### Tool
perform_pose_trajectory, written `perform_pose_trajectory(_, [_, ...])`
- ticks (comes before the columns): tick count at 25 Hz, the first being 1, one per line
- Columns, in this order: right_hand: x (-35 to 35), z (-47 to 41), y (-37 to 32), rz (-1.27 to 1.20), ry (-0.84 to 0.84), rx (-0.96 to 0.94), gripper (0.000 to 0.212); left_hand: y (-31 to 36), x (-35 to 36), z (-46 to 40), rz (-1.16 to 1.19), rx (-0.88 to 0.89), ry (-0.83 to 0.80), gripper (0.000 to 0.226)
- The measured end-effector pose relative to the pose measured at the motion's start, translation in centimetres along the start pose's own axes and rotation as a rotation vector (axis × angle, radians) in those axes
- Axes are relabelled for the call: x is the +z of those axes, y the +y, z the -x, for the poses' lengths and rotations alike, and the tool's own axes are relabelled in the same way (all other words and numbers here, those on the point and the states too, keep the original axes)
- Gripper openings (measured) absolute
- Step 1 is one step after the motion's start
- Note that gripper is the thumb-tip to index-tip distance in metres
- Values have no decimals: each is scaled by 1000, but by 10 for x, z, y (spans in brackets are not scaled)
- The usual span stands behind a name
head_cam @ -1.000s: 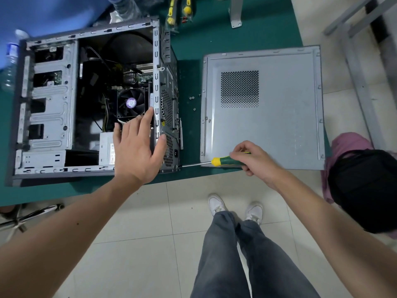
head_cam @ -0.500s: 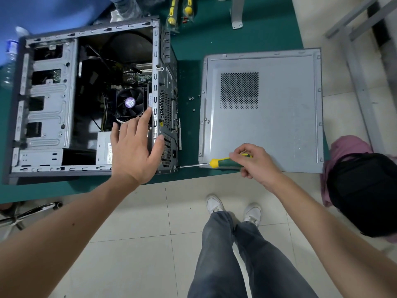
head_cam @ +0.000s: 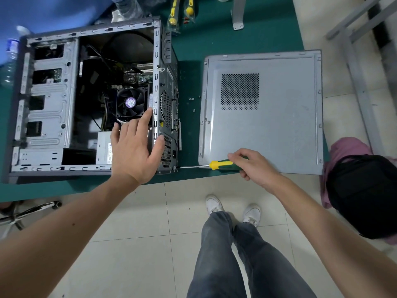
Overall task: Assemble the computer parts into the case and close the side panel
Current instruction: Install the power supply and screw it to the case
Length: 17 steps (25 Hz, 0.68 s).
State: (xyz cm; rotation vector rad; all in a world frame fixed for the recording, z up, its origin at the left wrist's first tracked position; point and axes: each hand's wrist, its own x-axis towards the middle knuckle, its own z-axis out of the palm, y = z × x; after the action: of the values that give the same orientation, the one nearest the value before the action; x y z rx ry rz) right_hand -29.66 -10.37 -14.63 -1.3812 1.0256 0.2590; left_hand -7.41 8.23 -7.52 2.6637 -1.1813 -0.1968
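Open computer case [head_cam: 51, 100] on its side at left of green table [head_cam: 214, 46], near right corner hidden under left hand [head_cam: 134, 151], fingers straight, flat on rear frame. Side panel [head_cam: 279, 130] lying right. Right hand [head_cam: 255, 166] gripping screwdriver [head_cam: 217, 164], handle mostly covered, tip at case corner. Little changed since earlier.

1. There is one view only, from a wide-angle camera worn on the person's head.
2. It looks forward and steeply down, over the near edge of the green tabletop [head_cam: 236, 44] to the tiled floor [head_cam: 133, 244] and the person's own shoes.
3. It sits close: both forearms run in from the bottom corners, and the open case [head_cam: 49, 100] and panel [head_cam: 279, 125] fill the upper half.
4. Straight lines bow toward the edges of the frame.
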Motion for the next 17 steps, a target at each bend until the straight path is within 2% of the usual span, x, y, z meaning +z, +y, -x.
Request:
perform_pose_trajectory(1, [-2,0,1,-87,-22,-37,5,0,0,0,2,1,-1,61])
perform_pose_trajectory(3, [-3,1,0,-177,-3,-99,10,0,0,0,-1,0,3,61])
perform_pose_trajectory(5, [-2,-1,-1,-109,53,-64,10,-1,0,0,2,0,2,61])
perform_pose_trajectory(7, [-1,-3,-2,63,50,9,28,-1,1,0,3,1,1,61])
perform_pose_trajectory(8, [-1,-3,-2,115,19,26,31,-1,1,0,1,2,1,61])
perform_pose_trajectory(9, [-2,-3,-1,108,-8,17,26,-1,1,0,0,4,0,61])
perform_pose_trajectory(11, [-5,-2,2,-64,-57,-46,6,-1,1,-1,1,5,2,61])
perform_pose_trajectory(13, [-5,-1,3,-168,-36,-81,5,-2,2,-1,-1,4,6,61])
perform_pose_trajectory(14, [-4,-1,3,-155,-3,-58,7,-2,2,-1,1,6,5,61])
perform_pose_trajectory(17, [1,-2,-1,64,35,27,32,-2,2,-1,3,10,4,62])
